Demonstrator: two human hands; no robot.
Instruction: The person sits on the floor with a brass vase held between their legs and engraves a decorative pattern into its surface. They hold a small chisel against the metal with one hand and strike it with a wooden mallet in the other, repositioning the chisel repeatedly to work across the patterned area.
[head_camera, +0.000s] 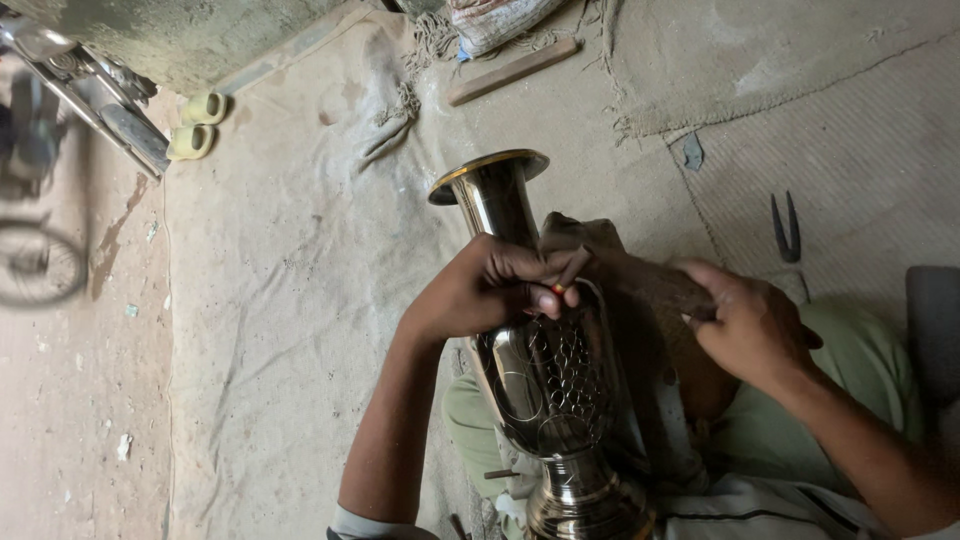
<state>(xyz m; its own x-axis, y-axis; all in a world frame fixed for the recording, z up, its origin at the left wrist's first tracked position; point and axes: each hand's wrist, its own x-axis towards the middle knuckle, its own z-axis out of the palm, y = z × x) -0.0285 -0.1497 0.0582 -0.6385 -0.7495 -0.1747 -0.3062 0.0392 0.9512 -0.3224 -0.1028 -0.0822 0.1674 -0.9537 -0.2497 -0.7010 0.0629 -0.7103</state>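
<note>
A tall shiny metal vase (545, 385) lies tilted across my lap, its flared gold-rimmed mouth (488, 172) pointing away from me. Curved patterns are scratched into its belly. My left hand (480, 288) rests on the vase's shoulder and pinches a thin chisel-like tool (570, 270) against the metal. My right hand (745, 325) is closed around a dark wooden mallet (660, 285) held beside the tool's top end. A brown cloth (590, 235) lies under the vase's neck.
I sit on dusty cloth sheets (300, 300) spread over the floor. Metal pliers (786, 230) lie to the right, a wooden stick (515, 70) and a sack (495, 20) farther away. A pair of yellow sandals (195, 125) and a bicycle (60, 120) are at the left.
</note>
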